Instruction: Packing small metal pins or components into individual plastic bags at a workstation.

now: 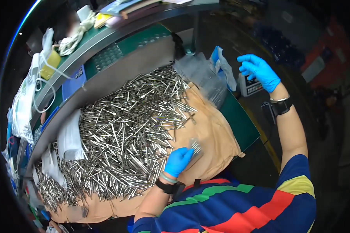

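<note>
My left hand (177, 162), in a blue glove, is closed on a small clear plastic bag (195, 149) with several thin metal pins in it. It hangs over the near edge of a big heap of shiny metal pins (120, 132), spread on brown paper (210, 124). Out to the right my right hand (260, 72), gloved in blue too, is raised with its fingers bent loosely and apart; I see nothing in it. Below and beside that hand is a grey device with a keypad, like a scale (252, 88).
Clear plastic bags (206, 73) lie at the heap's far right, by a blue-and-white bag (223, 66). White sheets (70, 136) rest on the pins at left. A metal wall (132, 58) rises behind the heap; a blue tray (74, 83) sits beyond it.
</note>
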`<move>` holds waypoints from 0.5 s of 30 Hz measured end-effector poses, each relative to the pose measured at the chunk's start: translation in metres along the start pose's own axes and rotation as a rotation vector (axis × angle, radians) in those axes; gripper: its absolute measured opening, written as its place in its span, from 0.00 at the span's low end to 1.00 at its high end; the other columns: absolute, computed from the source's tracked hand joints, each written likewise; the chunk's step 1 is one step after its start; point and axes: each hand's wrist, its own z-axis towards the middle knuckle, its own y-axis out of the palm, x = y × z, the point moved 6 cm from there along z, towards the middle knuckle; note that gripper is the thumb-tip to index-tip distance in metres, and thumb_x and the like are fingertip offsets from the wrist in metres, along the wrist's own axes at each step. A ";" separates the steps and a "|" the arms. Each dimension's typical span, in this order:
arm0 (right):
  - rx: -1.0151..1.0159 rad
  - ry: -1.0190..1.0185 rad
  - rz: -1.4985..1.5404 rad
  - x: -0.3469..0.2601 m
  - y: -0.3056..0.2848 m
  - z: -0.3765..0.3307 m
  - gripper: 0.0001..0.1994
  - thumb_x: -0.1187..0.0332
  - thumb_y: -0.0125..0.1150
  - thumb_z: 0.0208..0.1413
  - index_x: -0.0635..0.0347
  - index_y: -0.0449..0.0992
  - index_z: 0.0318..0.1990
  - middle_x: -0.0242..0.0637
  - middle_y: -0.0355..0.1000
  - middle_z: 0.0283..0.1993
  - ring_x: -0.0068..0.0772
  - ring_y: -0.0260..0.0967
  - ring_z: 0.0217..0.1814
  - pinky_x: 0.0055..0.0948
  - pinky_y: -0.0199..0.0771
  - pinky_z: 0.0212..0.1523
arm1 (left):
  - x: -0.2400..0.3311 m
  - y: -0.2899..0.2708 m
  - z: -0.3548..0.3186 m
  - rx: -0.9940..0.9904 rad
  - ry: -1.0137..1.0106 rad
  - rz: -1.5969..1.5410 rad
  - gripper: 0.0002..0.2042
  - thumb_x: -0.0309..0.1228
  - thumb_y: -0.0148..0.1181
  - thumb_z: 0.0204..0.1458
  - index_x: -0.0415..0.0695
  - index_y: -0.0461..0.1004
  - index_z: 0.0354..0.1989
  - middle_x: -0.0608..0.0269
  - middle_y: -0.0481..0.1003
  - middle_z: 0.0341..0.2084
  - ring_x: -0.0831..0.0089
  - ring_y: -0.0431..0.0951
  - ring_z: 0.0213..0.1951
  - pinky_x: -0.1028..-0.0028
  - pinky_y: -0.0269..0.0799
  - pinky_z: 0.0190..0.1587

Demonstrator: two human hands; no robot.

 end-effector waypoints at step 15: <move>-0.202 -0.100 -0.173 0.194 0.043 0.087 0.29 0.62 0.63 0.48 0.60 0.63 0.58 0.47 0.64 0.55 0.39 0.61 0.57 0.33 0.62 0.57 | 0.013 0.016 -0.009 0.153 -0.170 -0.013 0.08 0.25 0.54 0.53 0.36 0.76 0.38 0.56 0.77 0.25 0.74 0.75 0.26 0.76 0.70 0.31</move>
